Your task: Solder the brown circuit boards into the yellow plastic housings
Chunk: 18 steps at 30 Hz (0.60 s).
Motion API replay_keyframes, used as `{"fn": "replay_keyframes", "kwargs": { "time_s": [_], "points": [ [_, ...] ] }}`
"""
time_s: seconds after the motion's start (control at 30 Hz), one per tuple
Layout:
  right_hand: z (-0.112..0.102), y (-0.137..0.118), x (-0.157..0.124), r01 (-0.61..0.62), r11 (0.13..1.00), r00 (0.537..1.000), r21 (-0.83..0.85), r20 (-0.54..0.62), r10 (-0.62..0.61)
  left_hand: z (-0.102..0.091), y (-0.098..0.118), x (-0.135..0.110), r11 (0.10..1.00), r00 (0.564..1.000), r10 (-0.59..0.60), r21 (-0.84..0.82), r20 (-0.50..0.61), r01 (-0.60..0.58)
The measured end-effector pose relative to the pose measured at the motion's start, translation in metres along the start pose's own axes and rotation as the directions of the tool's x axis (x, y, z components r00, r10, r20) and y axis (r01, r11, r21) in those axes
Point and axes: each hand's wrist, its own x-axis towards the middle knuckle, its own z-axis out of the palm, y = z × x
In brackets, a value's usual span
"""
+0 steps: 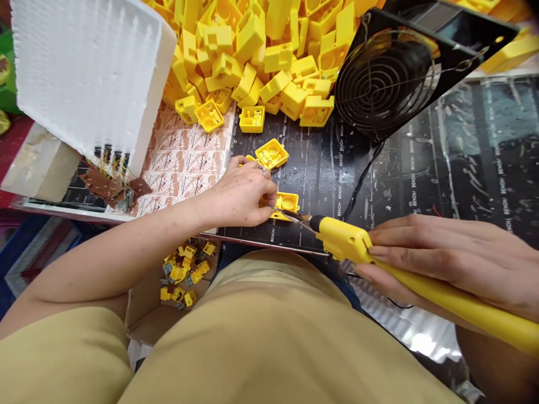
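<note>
My left hand [242, 193] is closed at the left end of a small yellow plastic housing [289, 202] on the black bench top, thumb and fingertips pressed together over it. Whether a wire is also pinched there I cannot tell. My right hand [446, 261] wraps around a long yellow tool that looks like a soldering iron [347, 238]. Its thin metal tip reaches left to the housing's near edge, close to my left fingertips. Just beyond my left hand lies another open yellow housing [273, 154], with small parts inside.
Yellow housings [252, 50] are heaped at the back. A black fan [383, 84] with a wire guard stands back right, its cable trailing forward. A white foam block [88, 67] stands left, near wired brown circuit boards [112, 188]. Below, a cardboard box [147, 308] holds yellow pieces.
</note>
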Motion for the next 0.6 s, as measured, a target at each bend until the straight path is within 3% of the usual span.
{"fn": "replay_keyframes", "kwargs": {
  "time_s": [0.1, 0.33, 0.53, 0.6],
  "points": [
    [0.001, 0.000, 0.001, 0.013, 1.000, 1.000, 0.027, 0.007, -0.014, 0.000, 0.001, 0.001, 1.000, 1.000, -0.010, 0.005, 0.008, 0.010],
    [-0.020, 0.012, -0.020, -0.112, 0.993, 0.990, 0.033, 0.084, 0.109, -0.003, 0.003, 0.003, 0.999, 0.998, -0.035, 0.027, 0.061, 0.033],
    [-0.013, 0.008, -0.024, -0.167, 0.981, 0.986, 0.098, 0.025, 0.166, -0.003, 0.003, 0.004, 0.999, 0.998, -0.022, 0.036, 0.059, 0.020],
    [-0.008, -0.002, -0.024, -0.262, 0.961, 0.961, 0.092, -0.066, 0.269, -0.003, 0.003, 0.003, 0.999, 0.998, -0.021, 0.041, 0.061, 0.018]
  ]
}}
